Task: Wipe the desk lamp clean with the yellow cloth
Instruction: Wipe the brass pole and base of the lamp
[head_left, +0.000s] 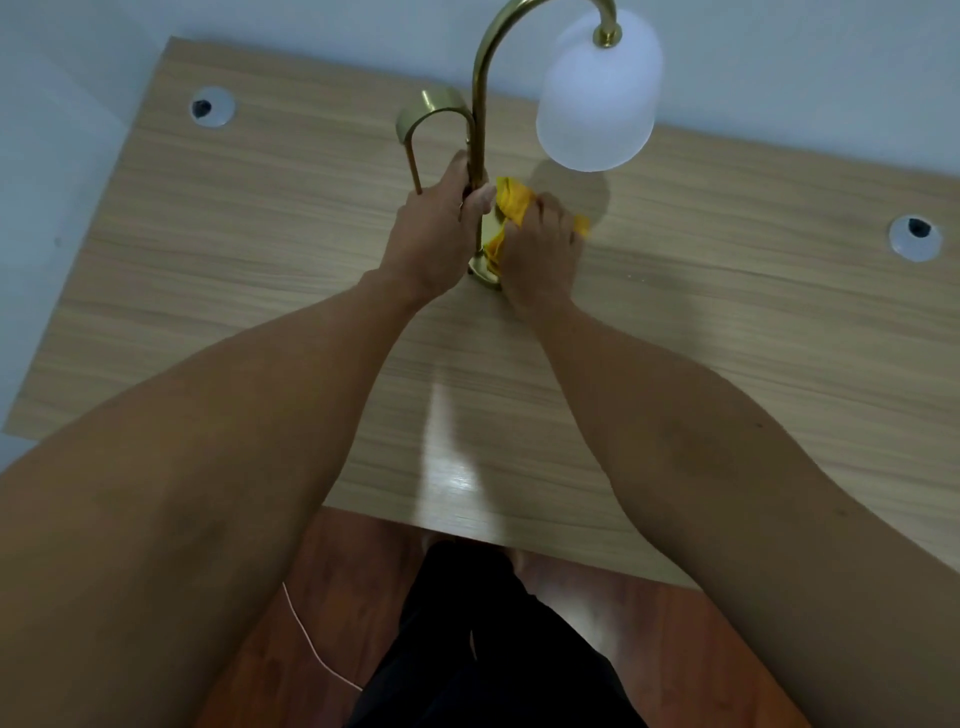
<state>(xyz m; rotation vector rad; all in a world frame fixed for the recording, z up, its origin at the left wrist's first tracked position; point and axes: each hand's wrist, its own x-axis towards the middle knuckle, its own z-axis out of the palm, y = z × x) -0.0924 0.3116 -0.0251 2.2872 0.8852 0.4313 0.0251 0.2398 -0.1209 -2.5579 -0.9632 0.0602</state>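
Left hand (434, 236) grips the lamp (480, 130) stem; right hand (535, 249) presses the cloth (511, 200) against its base, mid-desk (208, 291).

The light is soft and even, fairly bright, with a cool tint on the wall. A pale streak of glare (457, 467) lies on the wooden surface (727, 322) near its front edge. A faint round shadow (571, 192) falls on the surface under the white lamp shade (597, 98), whose outline is smeared by motion blur. Wide-angle distortion bends the edges of the surface and swells the forearms at the lower corners. Overall detail is soft and slightly grainy.
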